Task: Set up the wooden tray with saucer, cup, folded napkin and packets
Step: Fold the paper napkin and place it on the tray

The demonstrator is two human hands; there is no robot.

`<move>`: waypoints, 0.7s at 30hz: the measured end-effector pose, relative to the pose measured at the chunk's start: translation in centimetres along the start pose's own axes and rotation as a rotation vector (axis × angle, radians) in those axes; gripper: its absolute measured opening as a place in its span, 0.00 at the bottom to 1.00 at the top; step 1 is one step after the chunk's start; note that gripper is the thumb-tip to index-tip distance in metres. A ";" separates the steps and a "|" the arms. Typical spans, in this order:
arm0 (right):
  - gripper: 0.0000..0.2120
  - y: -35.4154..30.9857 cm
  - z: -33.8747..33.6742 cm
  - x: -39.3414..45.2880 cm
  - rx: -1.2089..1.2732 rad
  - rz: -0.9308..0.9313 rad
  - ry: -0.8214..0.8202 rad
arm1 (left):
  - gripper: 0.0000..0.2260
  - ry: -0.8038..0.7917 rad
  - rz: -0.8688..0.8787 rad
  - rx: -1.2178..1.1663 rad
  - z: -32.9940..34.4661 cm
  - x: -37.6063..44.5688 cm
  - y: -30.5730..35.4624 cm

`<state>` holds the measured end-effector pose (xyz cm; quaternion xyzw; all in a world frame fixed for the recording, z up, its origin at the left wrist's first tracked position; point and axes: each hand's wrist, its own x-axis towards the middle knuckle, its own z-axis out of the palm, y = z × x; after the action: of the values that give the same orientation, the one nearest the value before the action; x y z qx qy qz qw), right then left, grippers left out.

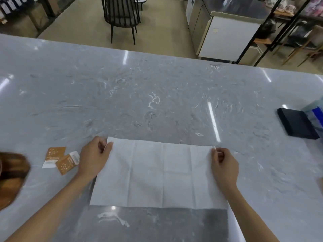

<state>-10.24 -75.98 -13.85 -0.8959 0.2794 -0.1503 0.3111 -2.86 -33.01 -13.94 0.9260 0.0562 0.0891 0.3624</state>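
Observation:
A white paper napkin (160,173) lies spread out flat on the grey marble counter (157,102), its fold creases showing. My left hand (94,156) pinches its far left corner. My right hand (224,165) pinches its far right corner. Left of the napkin lie two orange packets (60,159) and a small white packet (74,157), overlapping. The wooden tray (12,177) shows only in part at the left edge, blurred. No saucer or cup is in view.
A flat black box (295,124) lies at the right, with a clear and blue pack (314,112) beside it at the frame edge. Beyond the counter's far edge stand a black chair (122,14), a white cabinet (227,37) and shelving.

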 end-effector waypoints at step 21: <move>0.08 -2.0 -3.3 3.9 -0.128 -0.102 -0.477 | 0.03 -0.840 0.324 0.290 -3.1 7.9 2.3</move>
<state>-7.72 -78.57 -9.69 -0.9367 0.1616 0.0678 0.3030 4.29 -31.30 -9.14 0.9199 -0.2287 -0.2464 0.2020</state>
